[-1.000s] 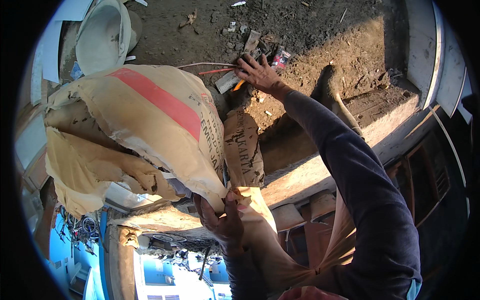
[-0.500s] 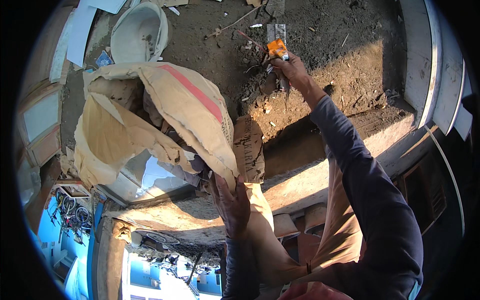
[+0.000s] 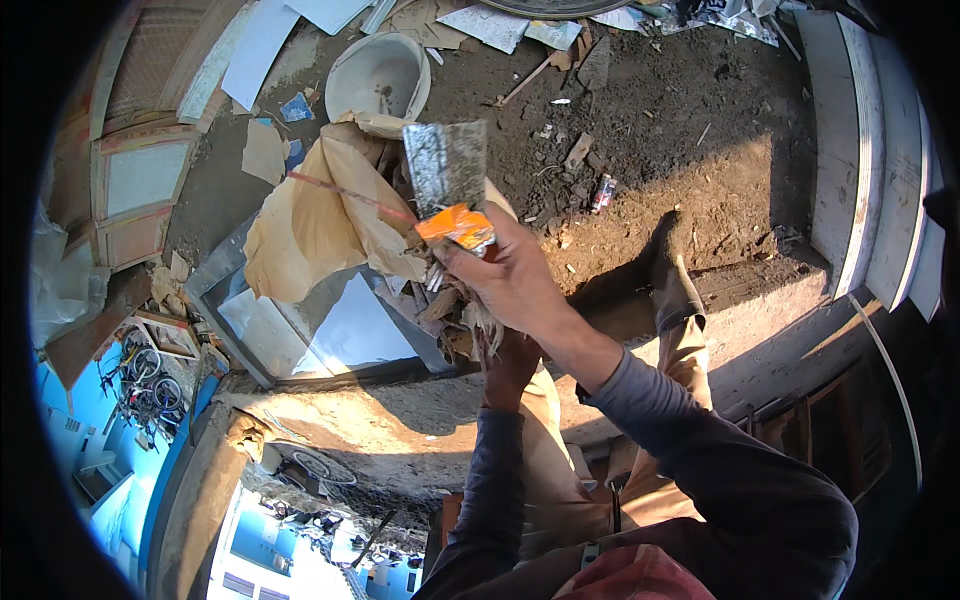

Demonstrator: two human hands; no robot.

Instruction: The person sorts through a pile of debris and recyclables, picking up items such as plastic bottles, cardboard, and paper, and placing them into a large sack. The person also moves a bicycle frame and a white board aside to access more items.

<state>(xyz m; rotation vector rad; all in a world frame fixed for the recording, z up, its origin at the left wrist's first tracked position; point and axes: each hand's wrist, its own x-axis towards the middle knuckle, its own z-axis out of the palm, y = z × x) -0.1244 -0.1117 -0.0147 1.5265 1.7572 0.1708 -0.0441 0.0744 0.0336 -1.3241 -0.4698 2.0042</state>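
Note:
My right hand (image 3: 515,275) is closed around a bunch of litter over the mouth of a brown paper sack (image 3: 310,230). Out of the grip stick a crumpled orange wrapper (image 3: 458,226), a flat dirty grey piece (image 3: 447,165) and a thin red strip (image 3: 350,192). Just below it, my left hand (image 3: 511,365) is at the sack's near edge, apparently gripping it; its fingers are partly hidden by the right hand and scraps. Dirty, torn scraps (image 3: 440,310) show inside the sack's opening.
A whitish bucket (image 3: 375,80) stands beyond the sack. Framed glass (image 3: 350,330) lies by a concrete ledge (image 3: 400,415). On the dirt (image 3: 690,110) lies a small can (image 3: 604,193). Pale boards (image 3: 850,150) line the right side; wooden panels (image 3: 145,180) the left.
My right hand has come back from the dirt on the right to the sack's mouth, carrying the orange wrapper and other litter. The sack has tipped and its opening now faces me more.

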